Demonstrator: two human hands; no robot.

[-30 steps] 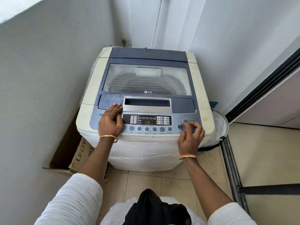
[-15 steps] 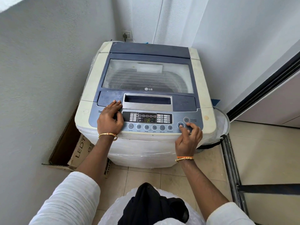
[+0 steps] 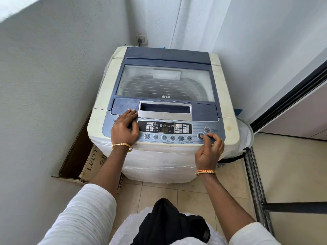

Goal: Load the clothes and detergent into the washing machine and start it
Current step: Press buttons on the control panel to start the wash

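Bright even daylight, soft shadows, sharp focus, wide-angle bending at edges.

Your right hand (image 3: 208, 151) sits at the near right corner of the cream-and-blue top-loading washing machine (image 3: 228, 96), forefinger on a round button; just beyond that fingertip the closed clear-windowed blue lid (image 3: 164, 82) blocks any way down into the drum. To its right, a white mesh basket (image 3: 247, 137) presses against the cabinet, and the white wall (image 3: 265, 50) closes in behind it (tight there). Your left hand (image 3: 124, 127) lies flat on the panel's left end; outward from it the grey wall (image 3: 53, 85) leaves only a narrow gap, filled low down by a brown cardboard box (image 3: 88, 161). Nearer you than both wrists, beige floor tile (image 3: 230, 188) lies open, bounded on the right by a black metal door track (image 3: 254, 183).
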